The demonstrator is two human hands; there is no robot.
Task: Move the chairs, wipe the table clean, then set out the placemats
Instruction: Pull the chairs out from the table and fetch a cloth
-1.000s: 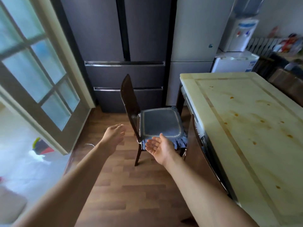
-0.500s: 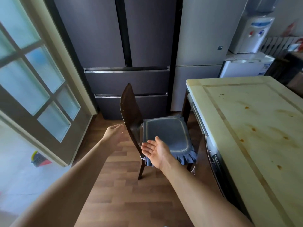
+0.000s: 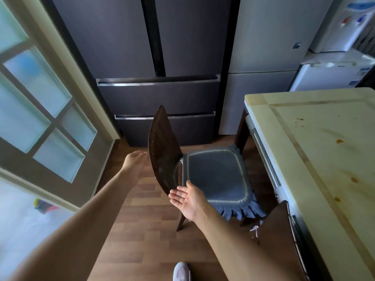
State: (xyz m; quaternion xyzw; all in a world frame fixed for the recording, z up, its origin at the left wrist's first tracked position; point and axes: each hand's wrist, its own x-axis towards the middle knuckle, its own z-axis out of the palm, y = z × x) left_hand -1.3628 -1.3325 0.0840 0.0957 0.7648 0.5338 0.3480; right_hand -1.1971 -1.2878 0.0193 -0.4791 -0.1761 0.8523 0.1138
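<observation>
A dark wooden chair [image 3: 162, 151] with a blue fringed seat cushion [image 3: 216, 177] stands on the floor left of the pale wooden table [image 3: 316, 151], its back turned towards me. The tabletop carries several brown stains. My left hand [image 3: 135, 160] reaches out just left of the chair back, fingers apart, holding nothing. My right hand [image 3: 187, 199] is palm-up and open at the near lower edge of the chair back, over the cushion's corner. The top of a second dark chair [image 3: 279, 226] shows beside the table's near edge. No placemats or cloth are in sight.
A dark fridge [image 3: 154, 69] and a grey fridge [image 3: 263, 57] stand behind the chair. A glazed door [image 3: 40, 102] is open at the left. A water dispenser [image 3: 341, 25] stands on a white unit at the back right. My shoe [image 3: 181, 272] is on the wood floor.
I have moved closer to the chair, which now looms larger. Both hands have neared the chair back, the right one reaching its lower edge. Nothing has been grasped.
</observation>
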